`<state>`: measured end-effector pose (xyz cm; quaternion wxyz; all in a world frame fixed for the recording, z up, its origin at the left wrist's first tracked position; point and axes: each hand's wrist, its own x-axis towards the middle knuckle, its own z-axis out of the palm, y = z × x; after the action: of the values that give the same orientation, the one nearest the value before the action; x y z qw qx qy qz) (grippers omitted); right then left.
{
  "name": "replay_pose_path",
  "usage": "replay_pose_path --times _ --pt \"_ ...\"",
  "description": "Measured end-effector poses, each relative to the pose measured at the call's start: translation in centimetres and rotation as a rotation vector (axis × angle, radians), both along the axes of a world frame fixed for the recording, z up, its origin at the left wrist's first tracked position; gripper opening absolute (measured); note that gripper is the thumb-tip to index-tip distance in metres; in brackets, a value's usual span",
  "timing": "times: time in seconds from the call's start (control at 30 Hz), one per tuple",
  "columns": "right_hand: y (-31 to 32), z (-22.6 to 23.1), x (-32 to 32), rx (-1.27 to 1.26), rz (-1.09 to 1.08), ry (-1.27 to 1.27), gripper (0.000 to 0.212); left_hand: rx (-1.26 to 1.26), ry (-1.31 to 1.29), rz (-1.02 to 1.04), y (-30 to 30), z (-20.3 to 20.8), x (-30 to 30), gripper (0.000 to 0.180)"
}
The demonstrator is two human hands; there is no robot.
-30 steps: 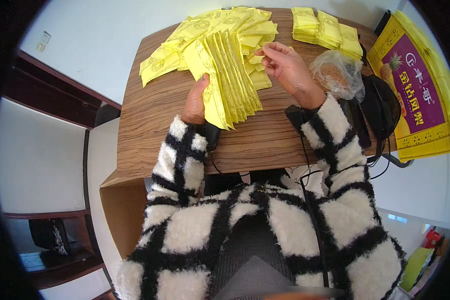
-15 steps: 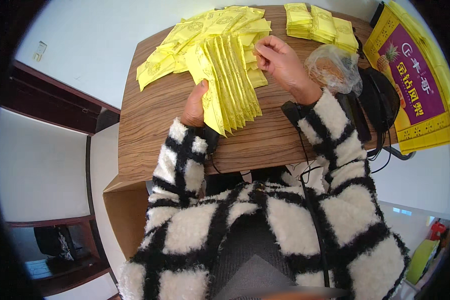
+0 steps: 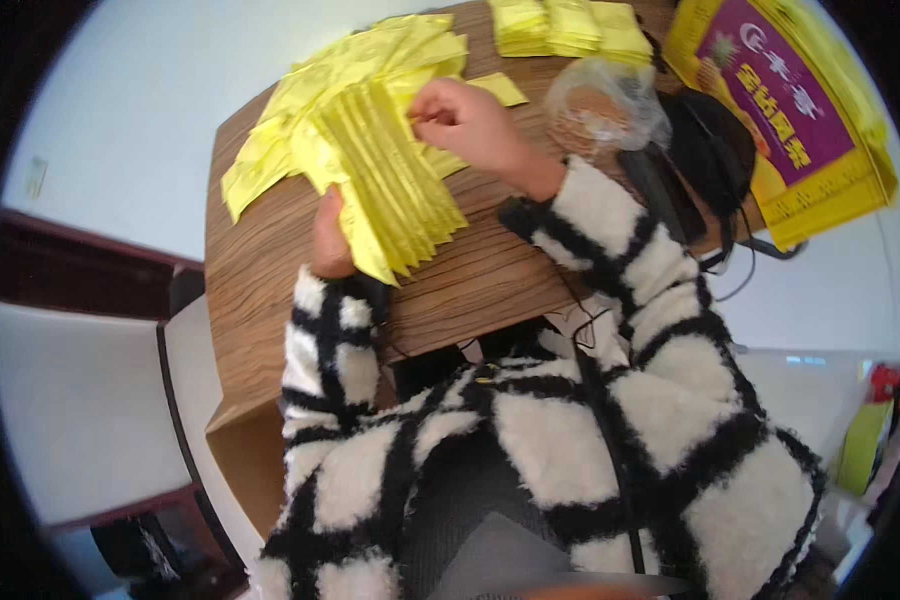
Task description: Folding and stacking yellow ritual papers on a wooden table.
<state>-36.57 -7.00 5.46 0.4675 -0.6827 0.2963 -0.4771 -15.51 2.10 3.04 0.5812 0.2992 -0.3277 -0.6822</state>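
My left hand (image 3: 332, 243) is closed on the near left side of a fanned stack of yellow packets (image 3: 395, 185), its thumb lying on the front packet. The stack is tilted, with the packets' edges showing in a row. Beside the far right of the stack, my right hand (image 3: 467, 118) is raised with thumb and fingers pinched together. Whatever lies between those fingertips is too blurred to tell. Behind the stack spreads a loose heap of similar yellow packets (image 3: 370, 55), and a few more show under and beside my right hand.
Neat piles of yellow packets (image 3: 570, 28) stand at the far edge of the wooden table (image 3: 270, 320). Right of my hand are a clear plastic bag (image 3: 610, 105) with brown contents, a black pouch-like thing (image 3: 710, 150) and a yellow-purple bag (image 3: 770, 90). A cardboard box (image 3: 245, 450) stands below left.
The whole view has turned, so the table and hands sit farther left and the picture is blurrier. My left hand keeps the stack; my right hand stays pinched beside it.
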Motion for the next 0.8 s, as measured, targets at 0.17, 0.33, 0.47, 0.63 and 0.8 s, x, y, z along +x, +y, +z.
replay_pose_path --times 0.17,0.33,0.47,0.63,0.8 --pt "-0.6 -1.1 -0.3 -0.040 0.029 -0.016 0.018 0.017 -0.012 0.003 -0.5 -1.2 0.3 0.062" --pt "-0.2 -0.8 -0.7 0.004 0.051 -0.030 0.018 0.024 -0.159 0.074 -0.6 -1.3 0.1 0.064" --pt "0.2 -0.1 -0.9 0.010 0.053 0.017 0.019 -0.024 -0.182 0.093 -0.7 -1.8 0.6 0.064" --pt "0.2 -0.3 -0.9 0.023 0.051 0.011 0.020 -0.023 -0.109 0.075 -0.6 -1.5 0.5 0.065" --pt "0.3 -0.3 -0.9 0.038 0.045 -0.009 0.019 0.011 -0.171 0.110 -0.8 -1.4 0.1 0.066"
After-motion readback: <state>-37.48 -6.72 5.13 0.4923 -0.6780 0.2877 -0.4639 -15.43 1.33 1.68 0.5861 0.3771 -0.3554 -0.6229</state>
